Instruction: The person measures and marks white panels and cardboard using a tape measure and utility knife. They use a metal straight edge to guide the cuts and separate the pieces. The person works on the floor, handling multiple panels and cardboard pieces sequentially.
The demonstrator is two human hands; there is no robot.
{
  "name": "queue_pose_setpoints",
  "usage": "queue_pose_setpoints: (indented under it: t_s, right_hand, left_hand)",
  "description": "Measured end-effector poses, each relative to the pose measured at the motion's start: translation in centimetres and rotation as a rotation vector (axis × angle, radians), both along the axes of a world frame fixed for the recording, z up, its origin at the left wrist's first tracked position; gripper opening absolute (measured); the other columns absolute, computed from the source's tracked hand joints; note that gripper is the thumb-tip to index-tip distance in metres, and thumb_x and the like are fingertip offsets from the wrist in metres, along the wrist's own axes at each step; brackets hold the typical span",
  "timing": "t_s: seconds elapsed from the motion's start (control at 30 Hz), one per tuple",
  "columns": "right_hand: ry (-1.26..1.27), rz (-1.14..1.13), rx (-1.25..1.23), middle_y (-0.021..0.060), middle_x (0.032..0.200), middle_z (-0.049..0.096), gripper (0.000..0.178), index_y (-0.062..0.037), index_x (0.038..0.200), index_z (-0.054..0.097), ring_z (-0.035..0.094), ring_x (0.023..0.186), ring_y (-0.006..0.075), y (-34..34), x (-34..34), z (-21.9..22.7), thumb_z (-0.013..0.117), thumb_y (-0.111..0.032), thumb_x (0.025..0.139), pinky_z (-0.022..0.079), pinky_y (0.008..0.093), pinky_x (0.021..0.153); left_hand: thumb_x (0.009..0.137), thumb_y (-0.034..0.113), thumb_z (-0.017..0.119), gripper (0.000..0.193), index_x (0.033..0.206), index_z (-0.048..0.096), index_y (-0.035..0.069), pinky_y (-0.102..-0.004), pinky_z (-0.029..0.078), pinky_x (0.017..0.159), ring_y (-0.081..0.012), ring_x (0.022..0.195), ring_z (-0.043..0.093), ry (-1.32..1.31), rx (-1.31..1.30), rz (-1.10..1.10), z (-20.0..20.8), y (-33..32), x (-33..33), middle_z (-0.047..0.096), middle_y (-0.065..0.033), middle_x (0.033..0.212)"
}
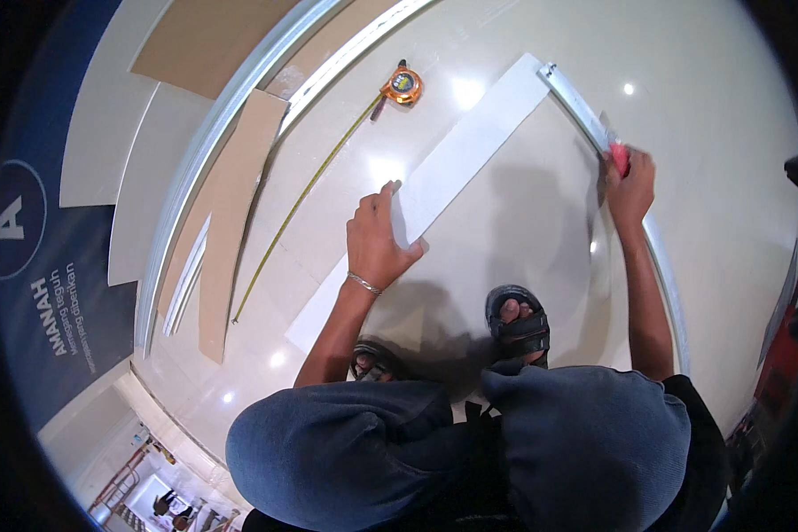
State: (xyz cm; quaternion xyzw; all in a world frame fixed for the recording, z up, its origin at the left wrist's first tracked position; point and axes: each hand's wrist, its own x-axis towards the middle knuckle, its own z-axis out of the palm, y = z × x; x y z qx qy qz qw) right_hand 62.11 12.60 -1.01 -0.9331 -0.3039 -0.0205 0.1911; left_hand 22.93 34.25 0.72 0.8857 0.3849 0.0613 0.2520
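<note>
A long white board strip (pixel 470 151) lies slantwise on the glossy floor in front of me. My left hand (pixel 381 239) is closed across it, thumb on one edge and fingers at the other. My right hand (pixel 630 186) grips a small red-handled tool (pixel 620 158) whose kind I cannot make out; a thin pale part sticks up from it. That hand is at a long metal channel (pixel 576 108), which runs from near the strip's far end down along my right forearm. It hides part of the channel.
Left of the strip, an orange tape measure (pixel 404 86) lies with its yellow blade (pixel 306 192) pulled out. Further left are brown board pieces (pixel 230 230), metal profiles (pixel 191 160), pale panels (pixel 155 164) and a dark blue printed banner (pixel 58 293). My sandalled feet (pixel 518 324) stand close to the strip.
</note>
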Motion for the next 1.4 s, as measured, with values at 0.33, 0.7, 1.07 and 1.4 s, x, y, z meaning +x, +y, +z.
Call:
queue_pose_setpoints:
  t_s: [0.33, 0.7, 1.07, 1.4]
  right_hand:
    - [-0.008, -0.020, -0.148, 0.0169, 0.134, 0.064, 0.055, -0.0116, 0.146, 0.064, 0.064, 0.124, 0.0354, 1.5, -4.6, -0.9, 0.079, -0.030, 0.096, 0.057, 0.0490, 0.100]
    - [-0.096, 0.558, 0.095, 0.0214, 0.133, 0.064, 0.065, -0.0019, 0.146, 0.057, 0.065, 0.116, 0.0411, 4.0, -15.2, 0.4, 0.082, -0.030, 0.093, 0.051, 0.0483, 0.100]
    - [1.791, -0.366, 1.027, 0.0085, 0.128, 0.065, 0.058, -0.0044, 0.145, 0.054, 0.067, 0.116, 0.0217, 12.8, -29.3, 10.0, 0.069, -0.046, 0.108, 0.057, 0.0400, 0.098]
    - [1.886, -0.245, 0.985, 0.0072, 0.117, 0.069, 0.049, -0.0082, 0.136, 0.059, 0.071, 0.108, 0.0236, 11.7, -28.1, 14.8, 0.057, -0.051, 0.112, 0.057, 0.0419, 0.098]
  left_hand:
    - [0.063, 0.035, 0.090, 0.096, 0.147, 0.053, 0.006, -0.0498, 0.059, 0.093, -0.0433, 0.104, 0.075, 0.292, -0.406, 0.005, 4.1, 5.0, -8.0, 0.077, -0.0246, 0.115]
    - [0.095, 0.068, 0.068, 0.068, 0.112, 0.079, 0.004, -0.0491, 0.058, 0.079, -0.0411, 0.088, 0.076, 0.174, -0.274, 0.443, 4.5, 1.4, -8.7, 0.077, -0.0239, 0.088]
    - [0.088, 0.055, 0.083, 0.050, 0.098, 0.074, 0.006, -0.0456, 0.056, 0.063, -0.0381, 0.069, 0.073, 0.009, 0.013, 0.337, 12.5, -4.3, -3.7, 0.073, -0.0173, 0.075]
    - [0.087, 0.043, 0.088, 0.044, 0.100, 0.070, 0.005, -0.0412, 0.054, 0.061, -0.0352, 0.067, 0.070, -0.345, 0.153, 0.165, 16.4, -5.5, -4.3, 0.068, -0.0139, 0.074]
